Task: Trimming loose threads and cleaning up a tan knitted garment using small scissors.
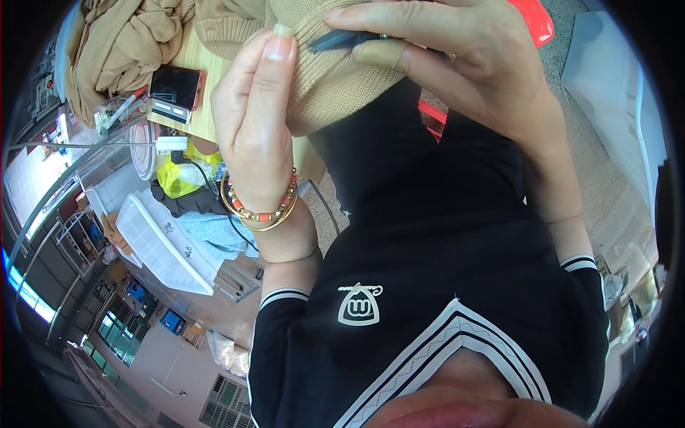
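Note:
Beige ribbed knit fabric [325, 100] hangs in front of me at the top of the view. My left hand [260, 121], with bracelets on its wrist, pinches the knit's left edge between thumb and fingers. From the right, my right hand [464, 57] grips a small dark pointed tool, which looks like thread snips [346, 40], its tip directed left over the knit toward my left thumb. A tan cover wraps one fingertip of that hand. Whether the blades are apart cannot be made out.
More beige knitwear [118, 53] is heaped on the wooden tabletop [203, 107] at left, beside a phone [177, 87]. White plastic bins [168, 242] and a yellow bag [175, 177] lie below. A red stool [534, 21] and a pale translucent container [606, 78] stand at right.

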### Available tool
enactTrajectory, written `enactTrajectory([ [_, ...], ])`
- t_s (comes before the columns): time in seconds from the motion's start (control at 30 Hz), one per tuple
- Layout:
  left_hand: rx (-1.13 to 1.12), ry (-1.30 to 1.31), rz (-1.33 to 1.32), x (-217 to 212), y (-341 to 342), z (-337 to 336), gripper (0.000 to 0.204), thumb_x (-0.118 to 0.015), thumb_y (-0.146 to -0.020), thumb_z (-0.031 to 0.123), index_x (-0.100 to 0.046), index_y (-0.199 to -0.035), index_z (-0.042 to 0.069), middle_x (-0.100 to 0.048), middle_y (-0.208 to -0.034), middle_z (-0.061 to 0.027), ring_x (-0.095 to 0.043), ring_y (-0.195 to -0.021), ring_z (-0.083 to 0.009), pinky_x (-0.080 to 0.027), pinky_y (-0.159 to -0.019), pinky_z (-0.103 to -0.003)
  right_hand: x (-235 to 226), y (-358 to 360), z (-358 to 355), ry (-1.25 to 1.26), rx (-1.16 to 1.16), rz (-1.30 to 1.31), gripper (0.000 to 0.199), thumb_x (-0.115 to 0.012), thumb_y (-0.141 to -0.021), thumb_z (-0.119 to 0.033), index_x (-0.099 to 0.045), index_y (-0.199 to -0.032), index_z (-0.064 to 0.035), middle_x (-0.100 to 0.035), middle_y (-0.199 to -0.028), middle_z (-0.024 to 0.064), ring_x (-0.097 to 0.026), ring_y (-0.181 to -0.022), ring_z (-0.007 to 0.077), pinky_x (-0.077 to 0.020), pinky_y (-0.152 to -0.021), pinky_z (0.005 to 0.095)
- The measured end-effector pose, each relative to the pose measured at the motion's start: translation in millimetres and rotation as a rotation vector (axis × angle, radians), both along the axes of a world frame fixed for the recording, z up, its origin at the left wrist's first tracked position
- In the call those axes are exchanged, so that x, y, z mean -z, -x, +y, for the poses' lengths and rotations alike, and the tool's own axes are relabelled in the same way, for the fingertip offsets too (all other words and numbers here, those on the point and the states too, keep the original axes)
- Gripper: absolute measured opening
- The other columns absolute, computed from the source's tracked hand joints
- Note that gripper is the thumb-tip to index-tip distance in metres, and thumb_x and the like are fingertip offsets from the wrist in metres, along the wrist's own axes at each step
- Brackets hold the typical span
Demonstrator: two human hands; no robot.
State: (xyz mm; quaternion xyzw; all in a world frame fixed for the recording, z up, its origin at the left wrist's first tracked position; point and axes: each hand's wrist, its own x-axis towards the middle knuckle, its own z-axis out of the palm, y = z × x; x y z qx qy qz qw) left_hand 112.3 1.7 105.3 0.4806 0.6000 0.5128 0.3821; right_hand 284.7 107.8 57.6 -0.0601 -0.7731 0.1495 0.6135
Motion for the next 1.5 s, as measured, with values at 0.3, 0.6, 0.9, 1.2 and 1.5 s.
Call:
enactTrajectory([
  [0.3,-0.002,0.130,-0.055,-4.3,20.3,-4.9,0.027,-0.055,-0.099,0.004,-0.063,-0.117,-0.013,-0.066,-0.118,-0.0202,-0.064,-0.108,-0.0219,-0.047,-0.100,-0.033,-41.7,-26.7,-21.1,0.711,-0.091,-0.350,0.033,-0.078,-0.080,-0.008,-0.070,-0.111,-0.0024,-0.060,-0.085,0.0051,-0.057,-0.076,0.0172,-0.0446,-0.065,0.0259],
  [0.6,0.069,0.229,0.189,-1.1,72.7,-11.5,0.029,-0.060,-0.097,0.015,-0.066,-0.116,-0.006,-0.066,-0.105,-0.0077,-0.061,-0.095,-0.0117,-0.043,-0.087,-0.023,8.5,-42.8,-17.4,0.808,-0.019,-0.328,0.040,-0.084,-0.077,-0.008,-0.065,-0.112,-0.0001,-0.062,-0.090,0.0056,-0.058,-0.077,0.0124,-0.0462,-0.066,0.0251],
  [0.9,0.485,-0.242,0.695,-10.9,19.2,45.6,0.030,-0.073,-0.085,0.011,-0.070,-0.114,0.003,-0.066,-0.105,-0.0096,-0.064,-0.089,-0.0192,-0.049,-0.085,-0.028,3.7,-51.4,-9.4,0.821,-0.095,-0.400,0.023,-0.071,-0.080,0.002,-0.068,-0.104,0.0016,-0.069,-0.094,0.0111,-0.063,-0.078,0.0140,-0.0480,-0.067,0.0260],
  [1.2,0.327,0.151,-0.010,-28.2,-7.4,56.3,0.022,-0.062,-0.099,0.014,-0.068,-0.112,-0.003,-0.053,-0.069,0.0102,-0.037,-0.056,0.0032,-0.022,-0.051,-0.015,-53.3,-72.9,30.4,0.540,0.083,-0.301,0.021,-0.068,-0.079,0.001,-0.070,-0.100,0.0030,-0.066,-0.085,0.0043,-0.060,-0.073,0.0099,-0.0483,-0.064,0.0227],
  [1.5,0.111,0.148,-0.150,-17.3,-3.6,51.3,0.024,-0.063,-0.099,0.017,-0.068,-0.112,-0.002,-0.053,-0.065,0.0108,-0.032,-0.048,0.0036,-0.019,-0.043,-0.016,-31.6,-51.9,-7.6,0.600,-0.081,-0.076,0.039,-0.079,-0.080,-0.005,-0.068,-0.117,0.0005,-0.062,-0.092,0.0086,-0.059,-0.076,0.0158,-0.0454,-0.065,0.0247],
])
